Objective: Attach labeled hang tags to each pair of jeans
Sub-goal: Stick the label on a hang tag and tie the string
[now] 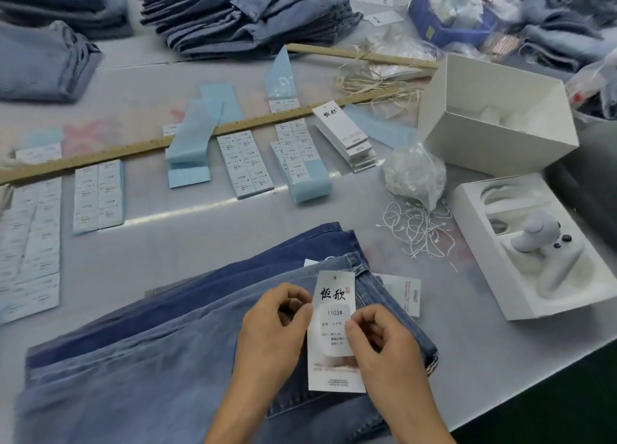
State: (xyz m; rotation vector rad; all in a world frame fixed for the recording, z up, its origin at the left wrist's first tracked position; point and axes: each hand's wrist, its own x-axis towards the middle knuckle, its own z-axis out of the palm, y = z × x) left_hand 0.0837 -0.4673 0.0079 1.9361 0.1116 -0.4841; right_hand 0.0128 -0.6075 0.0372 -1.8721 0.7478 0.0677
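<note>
the hang tag is a thin white card, light and a bit stiff, so it should bend or crease if squeezed hard and is best pinched by its long edges, away from the print; the small hole at its top is probably where a string goes. it lies over the waistband end of the jeans, which are soft, heavy and floppy and sit folded flat on the table right in front of the person. a sticker reading 1103# sits on the middle of the tag, and it looks as if the hands are smoothing or seating it, so the labeling step seems nearly done and the tying not yet begun. the left hand comes in from below with fingers curled, thumb and fingertips pinching the tag's left edge. the right hand mirrors it, fingers curled, thumb pressed on the tag's right side near the sticker's edge. both wrists rest low over the denim. a second tag peeks out just beside the waistband. the loose white strings lie well apart toward the upper right, near a crinkled plastic bag; they are limp and thin and would tangle easily, so one should be drawn out singly. sheets of stickers and a stack of blank tags lie farther back.
</note>
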